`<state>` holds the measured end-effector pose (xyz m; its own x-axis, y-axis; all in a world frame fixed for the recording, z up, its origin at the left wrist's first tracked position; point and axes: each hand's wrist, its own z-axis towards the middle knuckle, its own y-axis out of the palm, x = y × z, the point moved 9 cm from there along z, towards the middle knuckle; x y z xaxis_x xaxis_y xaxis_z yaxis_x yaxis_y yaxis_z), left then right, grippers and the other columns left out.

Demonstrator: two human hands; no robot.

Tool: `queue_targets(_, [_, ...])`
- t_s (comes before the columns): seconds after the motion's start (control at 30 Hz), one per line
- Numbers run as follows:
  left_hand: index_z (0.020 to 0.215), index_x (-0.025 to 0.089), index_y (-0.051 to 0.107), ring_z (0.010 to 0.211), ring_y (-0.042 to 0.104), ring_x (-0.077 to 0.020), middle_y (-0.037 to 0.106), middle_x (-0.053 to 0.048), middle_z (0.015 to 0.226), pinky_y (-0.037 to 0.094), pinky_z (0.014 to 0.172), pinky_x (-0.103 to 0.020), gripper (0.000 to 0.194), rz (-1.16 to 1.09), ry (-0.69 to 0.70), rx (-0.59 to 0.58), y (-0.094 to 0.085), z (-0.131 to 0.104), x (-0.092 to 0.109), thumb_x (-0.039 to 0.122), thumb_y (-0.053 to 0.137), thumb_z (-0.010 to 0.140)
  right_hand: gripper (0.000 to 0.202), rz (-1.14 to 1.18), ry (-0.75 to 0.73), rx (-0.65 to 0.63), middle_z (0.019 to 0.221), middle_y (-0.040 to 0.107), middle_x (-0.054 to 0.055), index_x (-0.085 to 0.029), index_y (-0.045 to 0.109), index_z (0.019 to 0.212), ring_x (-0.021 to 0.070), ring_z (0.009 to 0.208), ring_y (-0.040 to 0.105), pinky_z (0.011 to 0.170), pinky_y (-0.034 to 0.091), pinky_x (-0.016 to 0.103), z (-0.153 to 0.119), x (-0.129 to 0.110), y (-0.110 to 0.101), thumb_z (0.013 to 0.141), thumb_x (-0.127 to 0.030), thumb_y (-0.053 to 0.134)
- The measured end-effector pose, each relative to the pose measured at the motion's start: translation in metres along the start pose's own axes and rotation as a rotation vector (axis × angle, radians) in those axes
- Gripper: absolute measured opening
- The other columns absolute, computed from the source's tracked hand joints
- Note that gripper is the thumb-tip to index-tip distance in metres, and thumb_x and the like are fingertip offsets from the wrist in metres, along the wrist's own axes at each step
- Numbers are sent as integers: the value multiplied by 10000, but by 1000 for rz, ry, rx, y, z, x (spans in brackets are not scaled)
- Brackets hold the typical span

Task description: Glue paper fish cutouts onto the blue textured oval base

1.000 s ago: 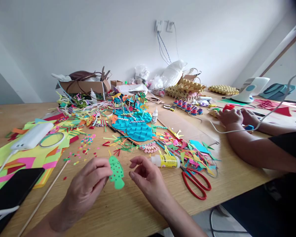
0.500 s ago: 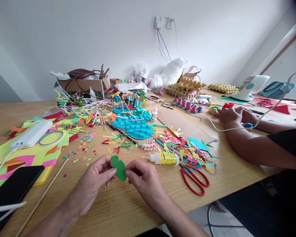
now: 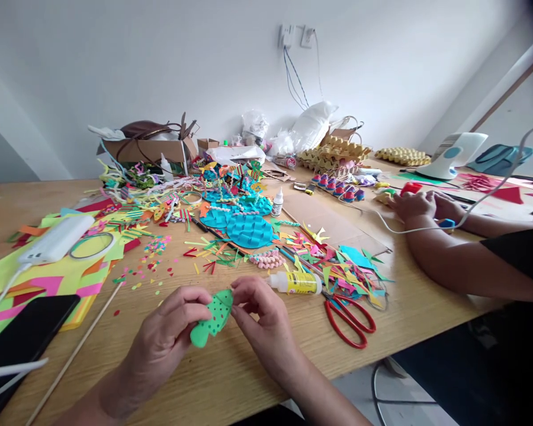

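Note:
A green paper cutout (image 3: 216,316) with small dark and red dots is held up over the near part of the wooden table. My left hand (image 3: 171,328) pinches its left side between thumb and fingers. At the cutout's upper right edge, my right hand (image 3: 260,322) has its thumb and fingertips closed on it. Just beyond my right hand lies a glue bottle (image 3: 296,283) with a yellow label, its nozzle partly hidden by the fingers. Red-handled scissors (image 3: 350,319) rest to the right of that hand.
Blue egg-carton pieces (image 3: 250,231) and paper scraps (image 3: 353,275) lie farther back. At left are a white power bank (image 3: 57,239), a black phone (image 3: 31,337) and a wooden stick (image 3: 77,349). Another person's hands (image 3: 415,207) work at the right.
The cutout has been turned over and tilted, so its dotted face now shows and its rounded end points down to the left. Both hands have shifted slightly around it.

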<state>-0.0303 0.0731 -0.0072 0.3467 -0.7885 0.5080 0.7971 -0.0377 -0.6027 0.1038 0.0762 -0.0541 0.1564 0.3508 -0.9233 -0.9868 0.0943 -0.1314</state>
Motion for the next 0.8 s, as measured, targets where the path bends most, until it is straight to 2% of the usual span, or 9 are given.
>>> queue_targets(0.1, [807, 239, 608, 793, 639, -137, 632, -23, 886, 503, 671, -181, 236, 33, 39, 14, -4, -3, 4, 43, 484, 762, 260, 282, 214, -32, 929, 553, 18, -229, 496, 915, 83, 615, 550, 508, 413, 200, -2, 21, 9, 686, -181, 610])
queue_targets(0.17, [800, 242, 602, 786, 640, -131, 628, -20, 878, 504, 664, -174, 237, 40, 54, 23, -6, -3, 6, 42, 480, 767, 276, 475, 313, -62, 880, 561, 4, -227, 495, 899, 70, 577, 525, 483, 397, 188, -5, 28, 16, 663, -216, 638])
queue_targets(0.27, [783, 239, 599, 787, 642, -134, 628, -21, 873, 510, 662, -178, 228, 44, 53, 29, -7, -1, 7, 47, 478, 767, 262, 645, 361, -73, 784, 573, -15, -218, 530, 865, 79, 594, 520, 499, 416, 188, -6, 27, 20, 641, -233, 665])
queue_targets(0.4, [778, 243, 609, 827, 640, -143, 634, -14, 884, 509, 693, -185, 232, 8, 16, 19, -4, -3, 1, 44, 491, 760, 137, 629, 376, -72, 621, 557, -37, -187, 616, 756, 71, 555, 481, 530, 417, 193, -5, 25, 19, 637, -221, 674])
queue_targets(0.47, [865, 254, 606, 886, 627, -149, 608, -21, 996, 512, 725, -202, 248, -72, -71, 51, -5, -6, -11, 58, 477, 785, 94, 594, 377, -34, 607, 568, -33, -184, 644, 724, 70, 542, 473, 532, 410, 197, -4, 27, 15, 643, -221, 671])
queue_targets(0.53, [992, 265, 561, 904, 620, -148, 569, -32, 1074, 518, 747, -229, 252, -209, -239, 102, -7, -11, -30, 103, 453, 832, 81, 573, 370, 5, 615, 584, -30, -195, 662, 721, 76, 544, 477, 527, 406, 203, -4, 28, 11, 644, -220, 673])
queue_targets(0.63, [1046, 252, 514, 868, 615, -143, 591, -34, 1004, 518, 748, -247, 184, -445, -525, 87, 1, -24, -57, 226, 432, 884, 85, 550, 357, 37, 650, 606, -26, -210, 680, 726, 81, 559, 487, 538, 407, 207, -4, 30, 7, 643, -198, 674])
queue_targets(0.7, [1026, 233, 525, 880, 598, -157, 607, -39, 956, 511, 747, -263, 198, -589, -665, 18, 13, -30, -62, 325, 411, 893, 95, 539, 341, 55, 663, 610, -25, -215, 688, 737, 81, 567, 489, 547, 407, 205, -3, 31, 5, 648, -187, 668])
queue_targets(0.8, [974, 204, 535, 774, 588, -163, 608, -35, 863, 507, 659, -274, 254, -726, -770, -88, 32, -31, -56, 406, 446, 849, 100, 530, 314, 77, 653, 604, -24, -218, 689, 753, 86, 574, 490, 550, 409, 206, -3, 31, 5, 659, -197, 661])
